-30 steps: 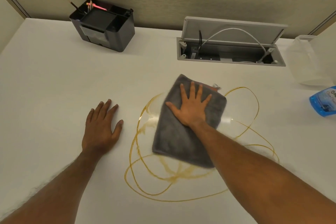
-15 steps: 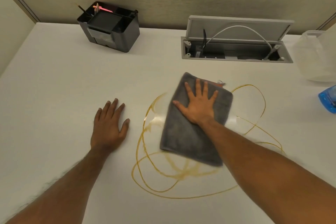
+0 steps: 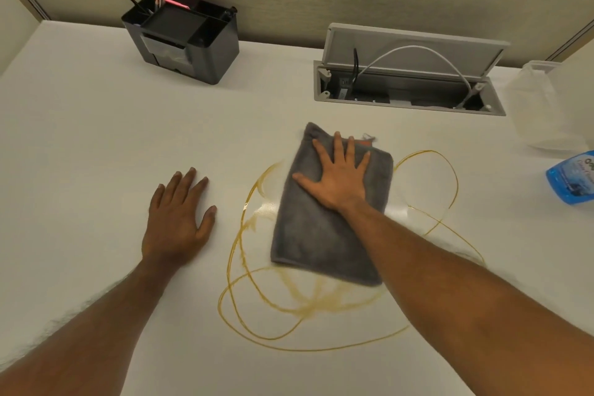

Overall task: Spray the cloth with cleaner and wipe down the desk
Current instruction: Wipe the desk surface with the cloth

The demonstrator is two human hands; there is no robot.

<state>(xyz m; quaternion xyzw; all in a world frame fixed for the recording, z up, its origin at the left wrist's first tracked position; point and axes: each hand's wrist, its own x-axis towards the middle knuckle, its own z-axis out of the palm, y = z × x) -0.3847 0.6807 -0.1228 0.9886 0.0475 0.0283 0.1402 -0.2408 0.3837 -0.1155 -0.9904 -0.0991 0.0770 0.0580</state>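
Observation:
A grey folded cloth (image 3: 313, 235) lies on the white desk (image 3: 80, 145), over looping amber streaks of a sticky spill (image 3: 299, 305). My right hand (image 3: 337, 177) presses flat on the cloth's upper half, fingers spread and straight. To the left of the spill, my left hand (image 3: 178, 212) rests palm down on the bare desk with fingers straight. A blue cleaner bottle (image 3: 573, 178) lies at the right edge, partly cut off.
A black desk organiser (image 3: 193, 45) with pens stands at the back left. An open grey cable hatch (image 3: 408, 74) with a white cable sits at the back centre. A translucent plastic container (image 3: 546, 106) stands at the back right.
My right hand has slid the cloth slightly away from me over the spill, leaving a smeared wet patch at its left. The left hand stays planted.

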